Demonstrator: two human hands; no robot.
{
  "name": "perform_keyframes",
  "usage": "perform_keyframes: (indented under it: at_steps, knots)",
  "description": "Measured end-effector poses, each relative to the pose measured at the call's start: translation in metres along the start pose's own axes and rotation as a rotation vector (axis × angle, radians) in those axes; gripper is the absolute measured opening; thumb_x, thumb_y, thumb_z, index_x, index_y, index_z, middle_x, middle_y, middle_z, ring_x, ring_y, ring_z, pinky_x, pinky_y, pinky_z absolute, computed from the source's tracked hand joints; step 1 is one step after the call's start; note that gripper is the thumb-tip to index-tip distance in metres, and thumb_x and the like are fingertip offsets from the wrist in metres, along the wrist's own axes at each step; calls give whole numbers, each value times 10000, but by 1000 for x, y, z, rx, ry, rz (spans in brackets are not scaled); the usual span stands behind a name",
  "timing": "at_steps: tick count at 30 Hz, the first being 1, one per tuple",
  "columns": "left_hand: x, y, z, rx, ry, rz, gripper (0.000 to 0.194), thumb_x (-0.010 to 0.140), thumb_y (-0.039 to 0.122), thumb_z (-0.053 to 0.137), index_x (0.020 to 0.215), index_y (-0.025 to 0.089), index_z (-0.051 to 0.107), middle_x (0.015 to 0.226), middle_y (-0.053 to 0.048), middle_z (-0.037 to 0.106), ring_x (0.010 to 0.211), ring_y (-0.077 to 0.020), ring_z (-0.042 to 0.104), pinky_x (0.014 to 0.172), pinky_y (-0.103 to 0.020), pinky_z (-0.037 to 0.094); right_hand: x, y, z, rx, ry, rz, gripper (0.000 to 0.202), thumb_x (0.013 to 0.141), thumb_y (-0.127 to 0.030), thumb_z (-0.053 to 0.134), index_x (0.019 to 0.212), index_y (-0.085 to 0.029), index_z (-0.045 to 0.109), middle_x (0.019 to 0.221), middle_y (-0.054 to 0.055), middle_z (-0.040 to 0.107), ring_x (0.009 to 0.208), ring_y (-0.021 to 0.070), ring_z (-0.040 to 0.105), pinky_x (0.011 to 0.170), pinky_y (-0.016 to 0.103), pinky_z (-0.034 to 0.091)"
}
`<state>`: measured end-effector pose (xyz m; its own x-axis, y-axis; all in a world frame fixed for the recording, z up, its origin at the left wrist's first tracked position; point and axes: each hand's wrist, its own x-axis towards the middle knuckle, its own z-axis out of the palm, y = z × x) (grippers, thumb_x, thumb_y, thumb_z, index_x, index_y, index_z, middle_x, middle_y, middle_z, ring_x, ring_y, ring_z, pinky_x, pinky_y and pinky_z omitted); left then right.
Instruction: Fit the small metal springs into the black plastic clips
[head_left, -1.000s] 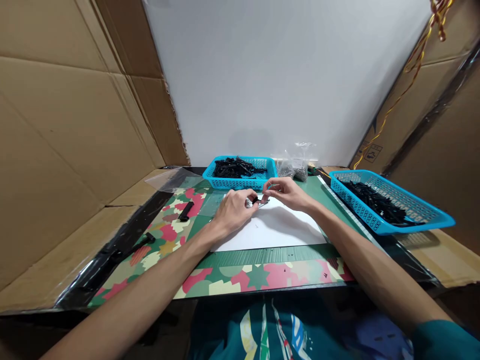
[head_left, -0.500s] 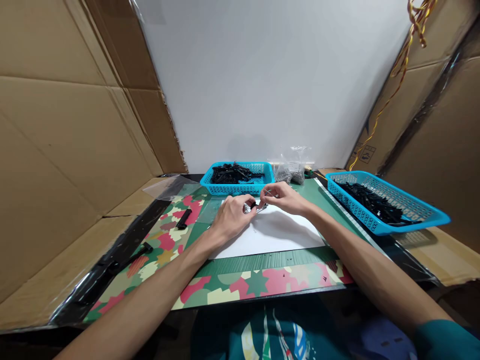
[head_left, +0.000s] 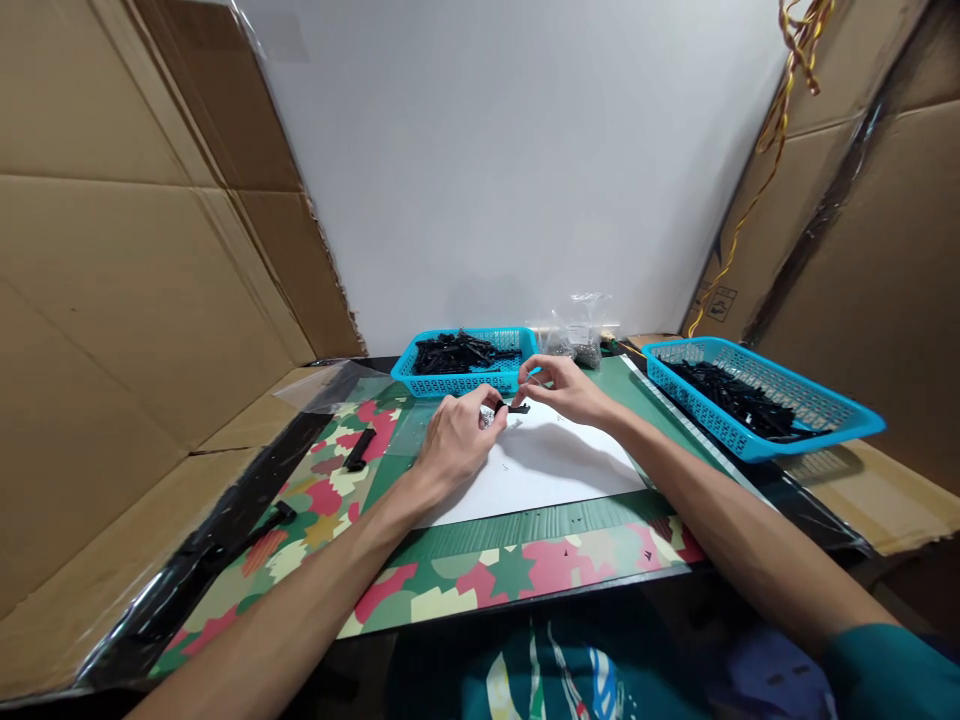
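My left hand (head_left: 463,432) is closed above a white sheet (head_left: 562,475), its thumb and fingertips pinching a slim black plastic part (head_left: 516,408). The part's free end points right, toward my other hand. Close beside it, my right hand (head_left: 562,388) has thumb and forefinger pinched together. Whatever those fingertips hold is too small to make out. Some shiny small bits (head_left: 487,418) show by the left fingers, partly hidden. A tiny thin piece (head_left: 505,467) lies on the sheet.
Black parts fill a blue basket (head_left: 457,386) at the back and another blue basket (head_left: 757,447) at right. Clear bags (head_left: 583,348) with small metal pieces stand behind. Two black parts, one upper (head_left: 361,450) and one lower (head_left: 283,513), lie left. Cardboard walls (head_left: 97,300) flank the table.
The black part now sticks out further to the right from my left fingers. My right fingertips have lifted slightly away from it. The whole view has shifted a little.
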<state>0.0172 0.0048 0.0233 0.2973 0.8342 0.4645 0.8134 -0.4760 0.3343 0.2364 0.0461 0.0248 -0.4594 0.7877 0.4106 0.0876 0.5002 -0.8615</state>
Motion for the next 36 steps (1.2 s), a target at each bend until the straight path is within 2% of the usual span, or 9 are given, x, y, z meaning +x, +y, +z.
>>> perform_keyframes:
  at_steps: [4,7,11,15,19,24,27,31,36]
  knots:
    - [1,-1,-2,-47,16,-38,173,1019,366,558,1103,241,641,807,-22,707,700,-216,634,647,-315,407,3,0,0,-75,13,-36,183,938,-327,686,915,-148,718,846,89,799,875,212,746,790,338,534]
    - [3,-2,-1,-162,5,-27,171,1034,364,509,1116,242,597,818,-1,671,694,-192,612,646,-293,408,4,2,1,-58,2,-60,207,963,-348,671,980,-148,721,862,85,794,879,207,746,811,350,546]
    - [5,-1,0,-293,-6,-32,156,984,316,534,1112,237,572,871,16,651,669,-158,575,659,-276,433,2,4,3,-13,16,-66,283,985,-357,656,1200,-180,605,816,43,762,783,178,692,698,311,496]
    - [5,1,-1,-287,-27,-27,142,946,252,526,1054,232,617,838,20,643,700,-169,573,685,-288,435,-1,3,6,-8,-43,-46,346,1002,-393,643,1266,-210,513,790,16,738,689,156,610,627,292,417]
    - [4,0,0,-301,-31,16,183,986,259,472,1017,227,650,949,-17,649,784,-185,585,751,-306,462,-1,2,10,30,-98,-57,344,1017,-391,631,1274,-215,483,790,11,727,729,164,633,654,293,427]
    - [2,-3,7,-342,-63,27,202,1054,311,400,1034,233,585,1076,-51,587,1014,-231,605,902,-355,483,-1,4,15,75,-99,-98,316,1027,-408,630,1243,-214,506,792,8,708,828,182,675,751,319,483]
    - [1,-7,11,-357,-101,40,239,1084,367,381,1003,233,561,1078,-49,567,1042,-239,596,918,-370,477,0,6,17,112,-112,-107,324,1027,-422,639,1244,-218,512,787,4,701,834,186,679,775,332,500]
    - [1,-12,13,-345,-90,71,259,1098,394,388,1001,232,565,1070,-48,559,1024,-236,593,893,-361,480,-1,6,19,114,-133,-77,335,1027,-446,640,1242,-220,519,781,5,701,815,188,672,731,315,484]
    - [1,-9,12,-334,-70,84,267,1085,344,402,949,221,596,1042,-45,568,988,-232,599,893,-365,461,-2,0,20,66,-109,-31,352,1005,-493,660,1192,-211,564,764,8,692,742,171,617,604,259,384]
